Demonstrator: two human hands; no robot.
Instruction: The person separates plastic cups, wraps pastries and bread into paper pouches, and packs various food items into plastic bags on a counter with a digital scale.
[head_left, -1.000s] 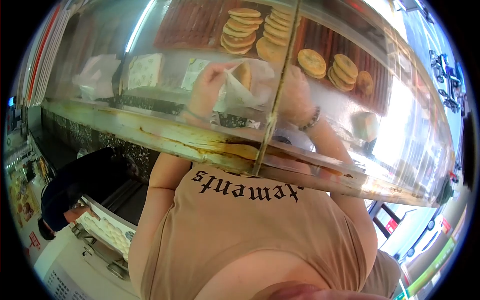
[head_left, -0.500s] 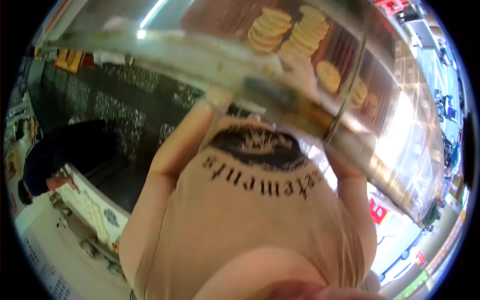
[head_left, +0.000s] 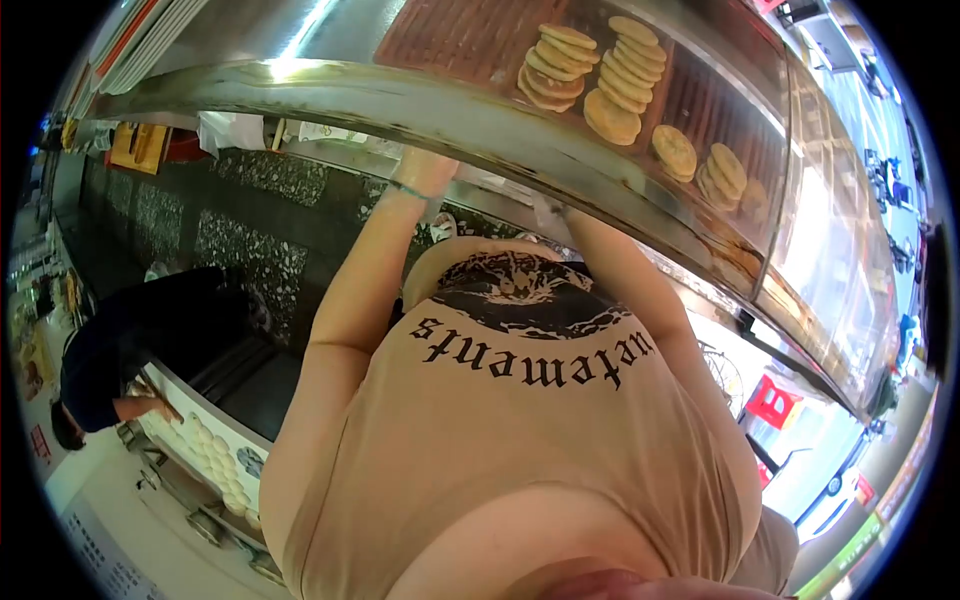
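My left hand [head_left: 428, 172], with a teal band at its wrist, reaches in under the lower edge of a glass display case [head_left: 330, 95]. Its fingers are hidden behind that edge, so I cannot tell what it holds. My right forearm [head_left: 615, 250] also runs under the case, and the hand at its end is out of sight. Close to that wrist is a bit of clear plastic [head_left: 548, 215]. Behind the glass, round flatbreads [head_left: 625, 75] lie in overlapping rows on a brown slatted rack [head_left: 450, 40].
At the lower left, a person in dark clothes [head_left: 95, 350] has a hand over a white tray with several pale dough balls [head_left: 215, 455]. A white bag [head_left: 230, 132] and a wooden board [head_left: 138, 148] are at upper left. A red crate [head_left: 772, 402] stands at right.
My right hand, seen earlier through the glass near the flatbreads, has dropped below the case edge. My left hand has shifted slightly up. The other person's arm now reaches over the dough.
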